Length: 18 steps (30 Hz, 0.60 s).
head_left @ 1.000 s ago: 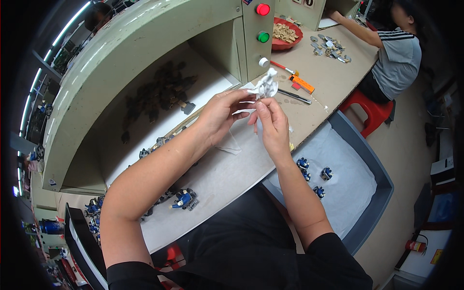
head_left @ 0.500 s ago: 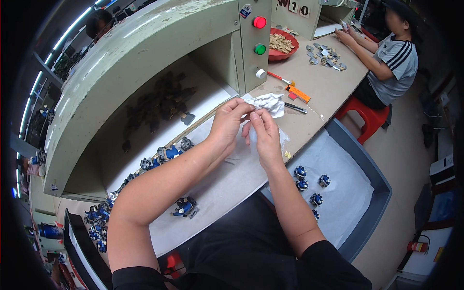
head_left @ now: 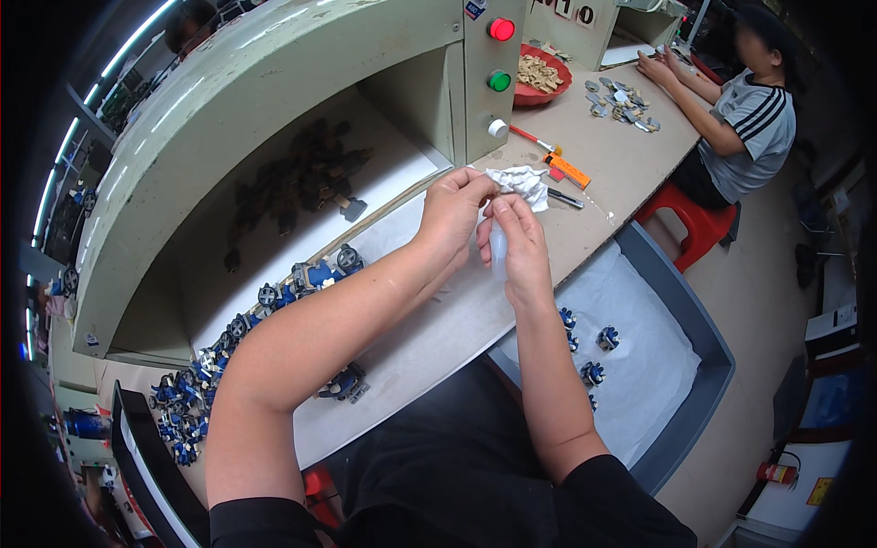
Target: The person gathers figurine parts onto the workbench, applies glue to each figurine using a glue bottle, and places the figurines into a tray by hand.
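My two hands meet above the workbench. In my right hand [head_left: 523, 247], closed, is a small translucent white plastic bottle [head_left: 499, 253], partly hidden by the fingers. My left hand [head_left: 452, 212] is pinched near the top of it; what lies between its fingertips is too small to make out. Just beyond the fingertips a crumpled white tissue [head_left: 521, 188] lies on the bench. Below my left forearm sits a blue-and-grey toy vehicle [head_left: 345, 384], partly covered. More such toys [head_left: 315, 274] line up behind that forearm.
A pale green hooded machine [head_left: 274, 55] with dark pieces inside stands to the left. Beyond the tissue lie an orange utility knife [head_left: 566, 171] and a pen [head_left: 565, 198]. A grey tray [head_left: 713, 365] holding several toys is at right. A co-worker [head_left: 754, 119] sits at the far right.
Both hands have shifted slightly right and stay together. The bottle shows more plainly below the right fingers. My left forearm now covers more of the single toy.
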Motion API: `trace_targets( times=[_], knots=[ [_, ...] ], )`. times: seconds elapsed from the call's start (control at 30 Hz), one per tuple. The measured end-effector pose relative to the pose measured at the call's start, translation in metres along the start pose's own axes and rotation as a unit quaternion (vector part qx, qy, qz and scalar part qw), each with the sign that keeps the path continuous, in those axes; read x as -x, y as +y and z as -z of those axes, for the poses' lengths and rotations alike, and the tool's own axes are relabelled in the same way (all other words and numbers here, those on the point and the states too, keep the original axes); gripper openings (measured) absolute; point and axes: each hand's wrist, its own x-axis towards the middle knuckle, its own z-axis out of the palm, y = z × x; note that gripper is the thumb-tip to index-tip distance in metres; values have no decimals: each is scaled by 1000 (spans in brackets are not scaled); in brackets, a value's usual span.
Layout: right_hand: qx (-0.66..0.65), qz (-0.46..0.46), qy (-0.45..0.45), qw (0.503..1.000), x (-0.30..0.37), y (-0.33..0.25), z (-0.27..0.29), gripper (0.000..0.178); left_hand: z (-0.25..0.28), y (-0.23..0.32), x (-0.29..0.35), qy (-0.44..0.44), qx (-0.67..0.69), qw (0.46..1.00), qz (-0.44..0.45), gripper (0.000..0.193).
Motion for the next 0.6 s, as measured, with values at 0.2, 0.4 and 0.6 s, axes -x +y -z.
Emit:
trace_targets(
  times=[0.2, 0.4, 0.6],
  knots=[
    [6, -23, -35, 999, 18, 13, 5, 21, 24, 25, -44, 37, -23, 989, -145, 2],
    [4, -24, -29, 999, 28, 17, 14, 22, 30, 20, -34, -30, -163, 985, 39, 6],
    [16, 12, -24, 1000, 27, 13, 14, 22, 33, 11, -9, -124, -199, 967, 97, 12]
  ],
)
